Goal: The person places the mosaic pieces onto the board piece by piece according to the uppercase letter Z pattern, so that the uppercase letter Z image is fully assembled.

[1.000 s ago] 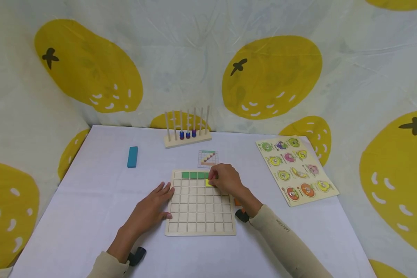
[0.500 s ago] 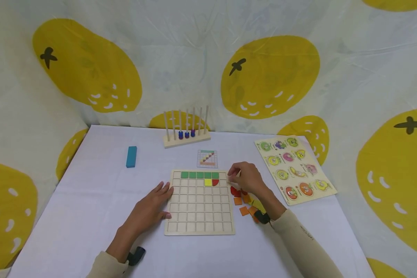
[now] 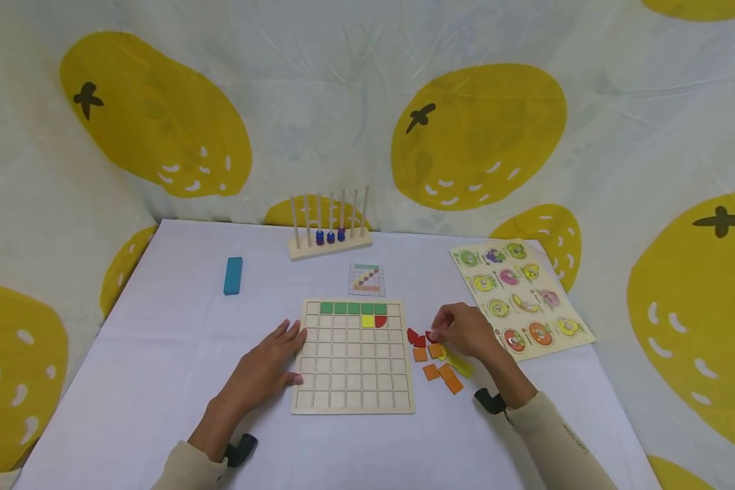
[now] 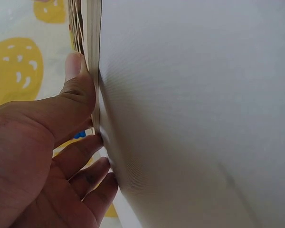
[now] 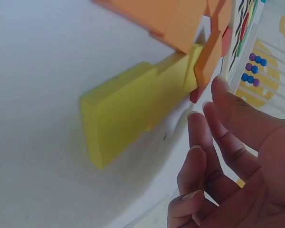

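A wooden grid board (image 3: 350, 367) lies on the white table, with a row of green square tiles (image 3: 353, 309) along its top. Below them sit a yellow square tile (image 3: 367, 321) and a red quarter-circle tile (image 3: 380, 321). My left hand (image 3: 263, 371) rests against the board's left edge, fingers spread; the thumb (image 4: 80, 85) touches its side. To the right of the board, my right hand (image 3: 465, 330) hovers at a loose red tile (image 3: 431, 337). In the right wrist view its thumb and fingers are apart, with nothing visible between them.
Loose orange tiles (image 3: 431, 371) and yellow tiles (image 5: 128, 104) lie right of the board. Behind it are a printed pattern card (image 3: 366, 280) and a peg stand with beads (image 3: 331, 249). A fruit puzzle board (image 3: 527, 299) lies right, a teal block (image 3: 233, 275) left.
My right hand has left the board and moved right to the loose tiles, uncovering the yellow and red tiles in the second row. The left hand stays in place.
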Demonstrator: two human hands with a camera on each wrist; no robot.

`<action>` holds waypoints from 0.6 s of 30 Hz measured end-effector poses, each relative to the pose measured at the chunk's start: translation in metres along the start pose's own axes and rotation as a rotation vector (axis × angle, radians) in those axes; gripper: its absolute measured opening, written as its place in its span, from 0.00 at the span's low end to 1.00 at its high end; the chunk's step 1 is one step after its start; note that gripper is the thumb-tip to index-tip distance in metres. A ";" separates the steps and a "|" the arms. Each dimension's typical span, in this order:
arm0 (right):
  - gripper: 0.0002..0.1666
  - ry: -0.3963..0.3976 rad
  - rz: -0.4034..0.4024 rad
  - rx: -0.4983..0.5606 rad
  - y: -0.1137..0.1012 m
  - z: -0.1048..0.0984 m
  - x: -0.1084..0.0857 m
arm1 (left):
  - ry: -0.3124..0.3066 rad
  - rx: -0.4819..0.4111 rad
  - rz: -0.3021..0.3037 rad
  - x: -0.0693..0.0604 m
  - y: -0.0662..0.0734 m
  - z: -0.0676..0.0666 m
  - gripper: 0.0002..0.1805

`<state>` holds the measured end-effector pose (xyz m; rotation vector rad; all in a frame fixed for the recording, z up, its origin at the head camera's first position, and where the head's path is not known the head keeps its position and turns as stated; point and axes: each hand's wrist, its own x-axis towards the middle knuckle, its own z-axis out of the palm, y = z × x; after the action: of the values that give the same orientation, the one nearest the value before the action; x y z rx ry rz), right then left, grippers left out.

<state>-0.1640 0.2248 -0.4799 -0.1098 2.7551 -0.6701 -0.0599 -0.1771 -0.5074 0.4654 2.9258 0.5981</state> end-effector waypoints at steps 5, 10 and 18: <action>0.07 0.025 0.000 -0.004 0.002 0.006 0.004 | 0.004 -0.007 0.000 0.000 0.000 0.000 0.54; 0.04 0.066 -0.009 0.051 -0.001 0.011 0.012 | 0.003 -0.012 -0.006 0.000 0.001 0.000 0.53; 0.13 0.100 0.081 0.003 -0.007 0.010 0.012 | 0.008 -0.010 -0.013 -0.002 -0.001 0.001 0.54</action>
<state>-0.1722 0.2131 -0.4883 0.0365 2.8358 -0.6760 -0.0581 -0.1777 -0.5085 0.4433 2.9296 0.6138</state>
